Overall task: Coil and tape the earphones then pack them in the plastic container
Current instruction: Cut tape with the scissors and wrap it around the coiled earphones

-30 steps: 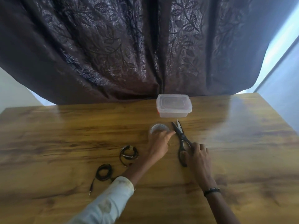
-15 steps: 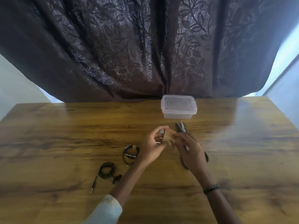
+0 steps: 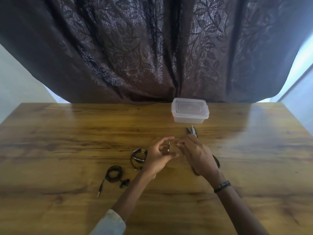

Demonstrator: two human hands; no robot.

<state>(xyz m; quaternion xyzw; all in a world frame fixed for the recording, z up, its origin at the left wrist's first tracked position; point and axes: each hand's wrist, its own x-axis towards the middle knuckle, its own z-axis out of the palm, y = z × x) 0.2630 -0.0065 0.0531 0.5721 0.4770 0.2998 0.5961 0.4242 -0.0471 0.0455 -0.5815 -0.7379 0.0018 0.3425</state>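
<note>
left hand [image 3: 158, 156] is up off the table with its fingers curled round the tape roll [image 3: 166, 148], thumb on the near side. the roll is clear and seen edge-on, so it's mostly just a thin rim. right hand [image 3: 194, 152] is right beside it, fingertips bunched at the roll's edge like it's picking for the tape end. can't tell if it actually has any tape pinched yet, too small and blurry.

what changed: a second ago the left hand was flat down on the roll on the table and the right was resting on the scissors [image 3: 193, 132]. half a second ago both had come up and met in the air, and now they're the same but a touch closer together. scissors are let go, lying under and behind the right hand, blades poking out toward the box [image 3: 189, 110]. so i'd say this is the start of pulling a strip, cutting comes after.

left to right on the table [image 3: 67, 133]: one set of earphones [image 3: 115, 174] is coiled but looks untaped, sitting left of the left forearm. its plug tail runs out toward the near-left, so the long axis goes near-left to far-right. second coil [image 3: 138, 157] is just beside the left wrist and seems to have a light band on it, maybe tape already. box is at the far edge, lid on, long side running left-right, well apart from both coils.
</note>
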